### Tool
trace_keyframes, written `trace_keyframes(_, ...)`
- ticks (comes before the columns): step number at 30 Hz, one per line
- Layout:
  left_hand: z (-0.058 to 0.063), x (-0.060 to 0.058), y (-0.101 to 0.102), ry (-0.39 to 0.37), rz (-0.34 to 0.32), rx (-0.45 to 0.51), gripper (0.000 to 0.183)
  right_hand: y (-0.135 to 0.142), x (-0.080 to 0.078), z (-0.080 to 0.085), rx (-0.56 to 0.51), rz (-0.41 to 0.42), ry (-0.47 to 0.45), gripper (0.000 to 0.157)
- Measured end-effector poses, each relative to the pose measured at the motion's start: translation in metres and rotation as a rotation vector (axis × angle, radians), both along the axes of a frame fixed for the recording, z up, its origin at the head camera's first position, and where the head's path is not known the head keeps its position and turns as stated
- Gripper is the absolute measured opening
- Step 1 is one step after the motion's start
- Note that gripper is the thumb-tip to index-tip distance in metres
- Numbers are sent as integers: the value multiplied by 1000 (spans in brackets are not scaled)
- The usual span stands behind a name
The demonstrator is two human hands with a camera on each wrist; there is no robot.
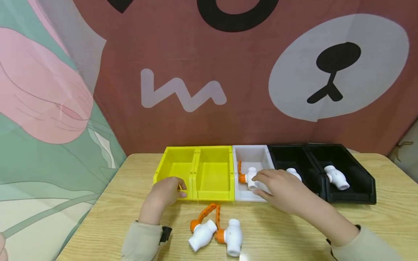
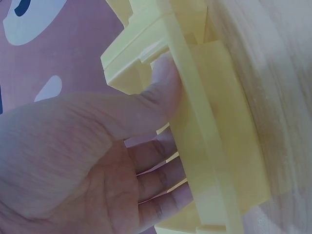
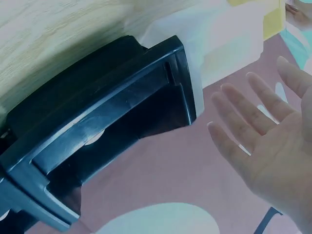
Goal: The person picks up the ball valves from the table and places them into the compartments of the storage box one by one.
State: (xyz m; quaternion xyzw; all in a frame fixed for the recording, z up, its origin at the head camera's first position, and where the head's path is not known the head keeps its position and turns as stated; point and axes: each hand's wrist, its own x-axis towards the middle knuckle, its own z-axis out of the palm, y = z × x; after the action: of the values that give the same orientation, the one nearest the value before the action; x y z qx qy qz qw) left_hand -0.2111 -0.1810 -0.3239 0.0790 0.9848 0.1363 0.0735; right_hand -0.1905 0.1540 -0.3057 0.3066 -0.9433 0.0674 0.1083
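Note:
My left hand (image 1: 166, 192) grips the front wall of the leftmost yellow bin (image 2: 195, 131), with the thumb and fingers around its rim. Over the front right of the white bin (image 1: 253, 195) is my right hand (image 1: 284, 188); its fingers are spread and hold nothing in the right wrist view. Beside those fingertips, a white ball valve (image 1: 251, 177) with an orange handle lies inside the white bin. Two more such valves are on the table in front of the bins: a tilted left one (image 1: 202, 235) and a more upright right one (image 1: 233, 237).
A second yellow bin (image 1: 213, 194) joins the row left of the white one. To the right are two black bins, an inner one (image 1: 287, 152) and an outer one (image 1: 352, 197), each with a white fitting inside. Behind stands a printed cloth (image 1: 196, 127).

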Motion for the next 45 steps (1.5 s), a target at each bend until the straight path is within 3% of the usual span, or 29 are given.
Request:
trace_keyframes(12,-4,-4,3,-9,1,-2,15,28,16,9,-60,-111,-8,34)
trace_keyframes(20,-4,-3,1,-7,14,-8,15,49,20,15,-132,-137,30,35)
trace_keyframes(31,-5,-3,1,-9,4,-5,15,79,20,14,-153,-248,-64,41)
trace_keyframes(45,-4,-2,1,-1,14,0,14,108,12,13,-118,-328,-29,45)
